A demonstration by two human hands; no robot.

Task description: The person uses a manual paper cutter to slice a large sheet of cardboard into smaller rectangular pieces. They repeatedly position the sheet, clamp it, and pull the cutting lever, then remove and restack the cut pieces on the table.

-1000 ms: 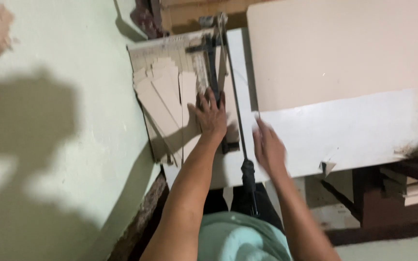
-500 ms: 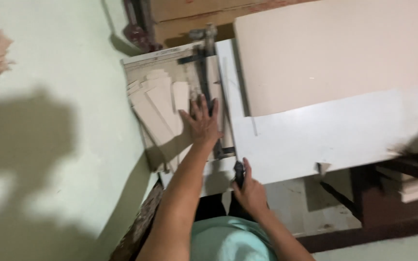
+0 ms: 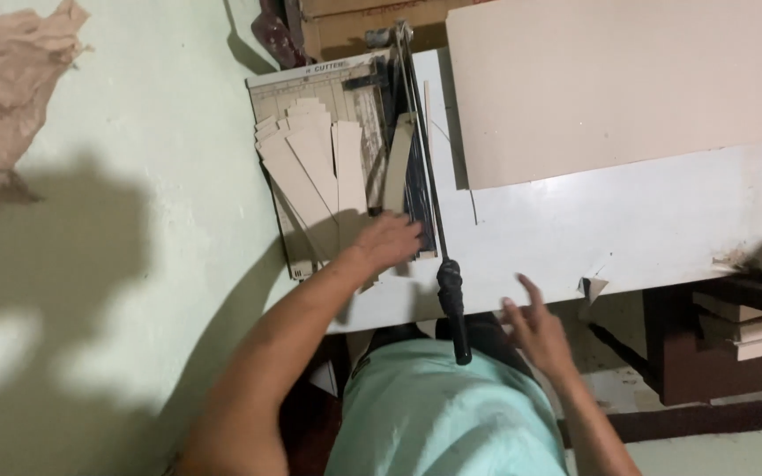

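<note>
A paper cutter with a gridded base lies on a white table, its blade arm down and its black handle pointing toward me. Several cut beige cardboard strips are fanned across the base. My left hand rests flat, palm down, on the near ends of the strips beside the blade. My right hand hovers open just right of the handle, fingers spread, touching nothing.
A large beige board covers the table's far right part. Crumpled brown paper lies on the pale floor at upper left. Dark wooden furniture stands at right under the table edge. A brown box sits behind the cutter.
My right hand pressed the cutter handle down, then let go of it and moved off to the right. My left hand stayed on the strips.
</note>
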